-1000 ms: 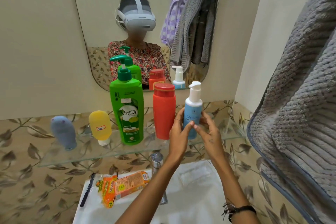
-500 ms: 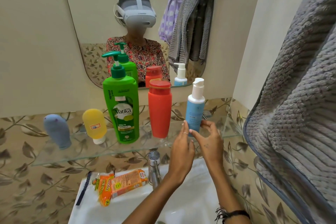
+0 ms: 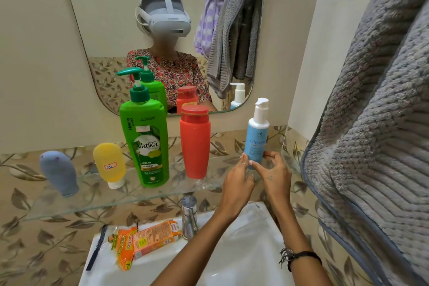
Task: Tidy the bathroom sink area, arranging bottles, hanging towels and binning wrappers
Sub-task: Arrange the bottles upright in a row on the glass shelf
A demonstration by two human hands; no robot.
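both hands, left hand [image 3: 236, 181] and right hand [image 3: 275, 175], pinch the blue pump bottle [image 3: 257, 137] low at the glass shelf [image 3: 130, 197] right end; i'd let go slowly so it doesn't tip.

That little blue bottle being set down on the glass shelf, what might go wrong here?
The blue pump bottle is tall and narrow and stands near the right end of the glass shelf; both hands pinch only its base, so it might tip on release. A sideways nudge could knock the red bottle. A fall would likely end in the sink.
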